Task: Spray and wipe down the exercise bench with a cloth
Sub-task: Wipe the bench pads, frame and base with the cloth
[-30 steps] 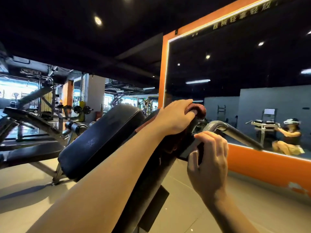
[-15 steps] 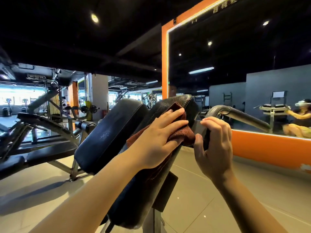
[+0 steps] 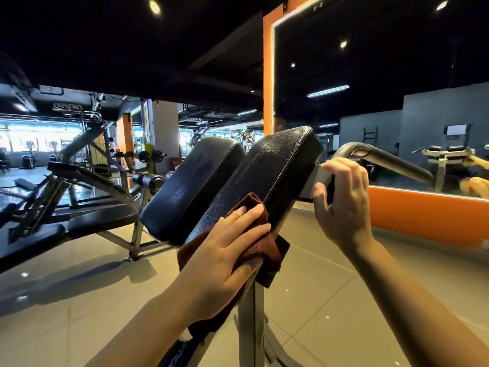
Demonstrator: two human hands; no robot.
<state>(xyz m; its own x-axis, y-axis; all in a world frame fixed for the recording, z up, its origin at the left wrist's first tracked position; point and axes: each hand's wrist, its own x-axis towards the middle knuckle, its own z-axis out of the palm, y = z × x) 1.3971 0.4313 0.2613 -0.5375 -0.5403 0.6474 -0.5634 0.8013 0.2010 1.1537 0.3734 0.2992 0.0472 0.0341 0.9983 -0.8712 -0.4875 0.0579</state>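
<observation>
L hand lies flat w/ fingers straight, pressing a dark red-brown cloth onto the lower part of the bench's black pad; cloth is bunched under the palm and hangs off the pad's lower edge. R hand is curled round the grey metal bracket at the pad's right side, thumb below, fingers over the top. Hands are apart, one on each side of the pad. Pad is tilted, upper end away from the camera, carried on a grey steel post that runs down to the tiled floor. A second black pad sits just beside it on the left, same tilt. A curved dark handle bar sticks out to the right past the bracket. Further back: black flat bench w/ frame at left, orange-framed mirror at right, more gym machines far left.
</observation>
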